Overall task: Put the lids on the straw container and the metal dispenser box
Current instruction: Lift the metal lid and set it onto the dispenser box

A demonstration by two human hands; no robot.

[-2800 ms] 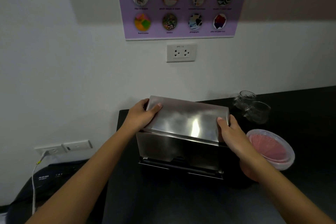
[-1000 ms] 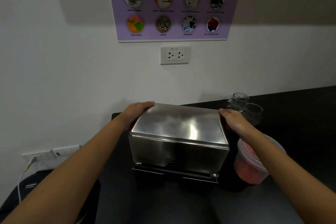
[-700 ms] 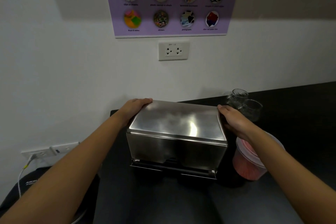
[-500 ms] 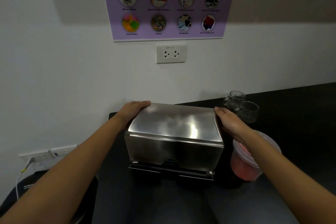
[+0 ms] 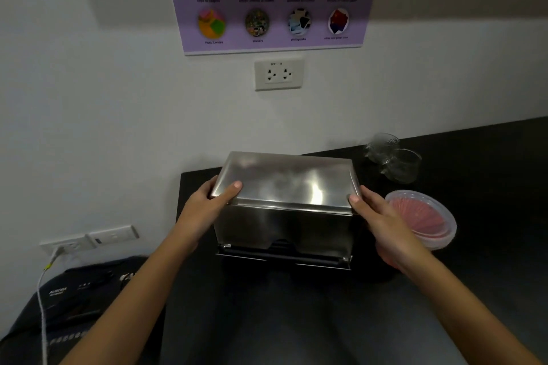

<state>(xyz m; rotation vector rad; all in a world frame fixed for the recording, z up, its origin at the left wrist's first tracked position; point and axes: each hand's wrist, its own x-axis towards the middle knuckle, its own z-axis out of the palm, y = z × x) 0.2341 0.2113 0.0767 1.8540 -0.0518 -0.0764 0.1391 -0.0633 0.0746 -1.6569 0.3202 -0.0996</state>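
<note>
The steel lid [image 5: 289,179] is gripped by the left hand [image 5: 204,207] at 9 o'clock and the right hand [image 5: 382,222] at 3 o'clock; it should be pressed evenly onto the metal dispenser box [image 5: 284,231].

Glossy metal lid [image 5: 289,179] — matt black counter [image 5: 474,290]

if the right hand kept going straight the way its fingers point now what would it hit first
The right hand points up-left with its thumb already on the metal lid, so it would likely press straight into the lid's right edge; depth is hard to judge.
</note>
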